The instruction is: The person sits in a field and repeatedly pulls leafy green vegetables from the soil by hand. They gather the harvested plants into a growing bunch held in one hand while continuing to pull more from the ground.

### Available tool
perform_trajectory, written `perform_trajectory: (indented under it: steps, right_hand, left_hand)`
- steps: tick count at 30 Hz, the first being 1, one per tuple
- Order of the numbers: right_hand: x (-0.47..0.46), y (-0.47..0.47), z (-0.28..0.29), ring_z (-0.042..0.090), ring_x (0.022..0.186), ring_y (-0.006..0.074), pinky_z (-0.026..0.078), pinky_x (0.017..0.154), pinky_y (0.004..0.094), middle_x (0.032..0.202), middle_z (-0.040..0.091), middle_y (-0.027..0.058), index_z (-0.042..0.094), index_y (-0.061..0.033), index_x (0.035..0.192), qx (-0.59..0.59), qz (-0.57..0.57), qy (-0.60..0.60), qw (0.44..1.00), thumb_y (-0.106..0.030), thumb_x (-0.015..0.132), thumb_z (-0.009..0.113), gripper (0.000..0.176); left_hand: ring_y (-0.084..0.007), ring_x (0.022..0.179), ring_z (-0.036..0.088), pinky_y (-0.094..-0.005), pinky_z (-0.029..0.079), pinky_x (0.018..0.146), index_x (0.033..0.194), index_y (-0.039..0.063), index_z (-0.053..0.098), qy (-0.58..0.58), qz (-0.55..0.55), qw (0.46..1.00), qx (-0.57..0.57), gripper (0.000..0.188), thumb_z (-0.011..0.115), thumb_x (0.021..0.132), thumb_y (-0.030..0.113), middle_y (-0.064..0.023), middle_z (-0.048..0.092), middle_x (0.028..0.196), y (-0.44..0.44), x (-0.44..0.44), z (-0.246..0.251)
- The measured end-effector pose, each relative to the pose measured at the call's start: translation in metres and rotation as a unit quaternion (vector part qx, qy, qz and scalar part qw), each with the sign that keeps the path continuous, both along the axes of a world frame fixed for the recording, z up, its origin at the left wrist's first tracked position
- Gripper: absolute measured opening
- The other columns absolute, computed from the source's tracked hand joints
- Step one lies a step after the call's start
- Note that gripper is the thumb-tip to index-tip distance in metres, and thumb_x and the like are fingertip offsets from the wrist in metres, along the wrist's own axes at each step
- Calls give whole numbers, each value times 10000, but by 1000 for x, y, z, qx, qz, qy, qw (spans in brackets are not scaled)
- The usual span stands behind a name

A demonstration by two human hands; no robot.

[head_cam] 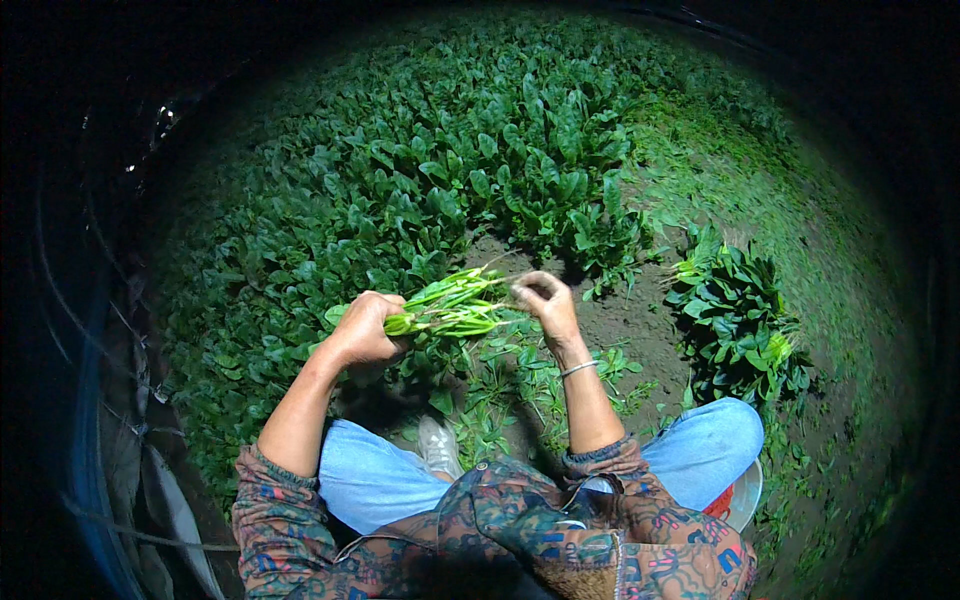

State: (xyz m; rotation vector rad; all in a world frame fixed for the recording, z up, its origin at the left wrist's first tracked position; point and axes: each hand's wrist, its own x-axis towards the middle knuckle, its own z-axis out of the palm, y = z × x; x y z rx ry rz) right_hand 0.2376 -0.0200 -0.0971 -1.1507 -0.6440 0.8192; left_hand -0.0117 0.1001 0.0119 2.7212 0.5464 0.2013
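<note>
In the middle of the head view, my left hand (369, 328) is closed around a bunch of leafy greens, likely spinach (457, 304), held sideways with pale green stems and thin roots pointing right. At the root ends is my right hand (546, 300), its thumb and forefinger curled together; whether a root is pinched between them cannot be told. A bracelet circles the right wrist. The leaves of the bunch are mostly hidden behind and below my left hand.
Dense growing leafy plants (420, 172) fill the ground ahead and left. Cut bunches of greens (735, 322) lie in a pile at right. Loose leaves (487, 420) lie near my shoe (440, 448). A pale round container rim (752, 499) shows by my right knee. Sheeting and cords (142, 450) run along the left.
</note>
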Motion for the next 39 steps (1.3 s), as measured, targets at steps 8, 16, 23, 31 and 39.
perform_trajectory:
  steps: [8, 16, 23, 31, 39]
  right_hand:
    - [-6, -6, 8, 659, 729, 164, 513, 665, 289, 848, 682, 127, 684, -16, 944, -35, 82, -305, 948, -66, 749, 680, 201]
    - [9, -11, 23, 644, 862, 194, 524, 738, 301, 995, 651, 91, 687, -38, 970, 106, -126, -397, 903, -86, 740, 729, 239]
    - [-15, -6, 23, 613, 771, 121, 502, 671, 267, 846, 653, 48, 690, -23, 889, 128, 20, -261, 956, -24, 778, 689, 111]
    - [-7, -5, 2, 630, 807, 137, 538, 700, 262, 1040, 637, 75, 575, -6, 1146, -14, 171, 87, 981, -170, 820, 708, 389]
    - [-22, 2, 5, 612, 685, 105, 498, 573, 233, 802, 667, 52, 649, -3, 938, 54, 20, 55, 997, -110, 814, 711, 176]
  left_hand:
    - [-345, 687, 586, -410, 459, 612, 712, 29, 614, 24, -10, 998, -57, 173, 679, 584, 126, -125, 589, 723, -3, 0, -1]
    - [-332, 687, 589, -380, 469, 625, 726, 20, 610, 61, 13, 998, -29, 188, 676, 578, 115, -120, 592, 729, -3, -4, 2]
    - [-294, 677, 574, -358, 452, 623, 739, 11, 603, -3, -8, 989, -147, 196, 679, 579, 94, -109, 561, 711, -4, -1, -4]
    - [-323, 774, 596, -400, 465, 720, 725, 30, 628, 10, 4, 999, 39, 186, 662, 554, 95, -102, 591, 740, 4, -6, -1]
    - [-334, 903, 577, -403, 440, 855, 802, 62, 680, -5, 21, 999, 30, 265, 661, 538, 85, -98, 633, 874, 3, -6, -5]
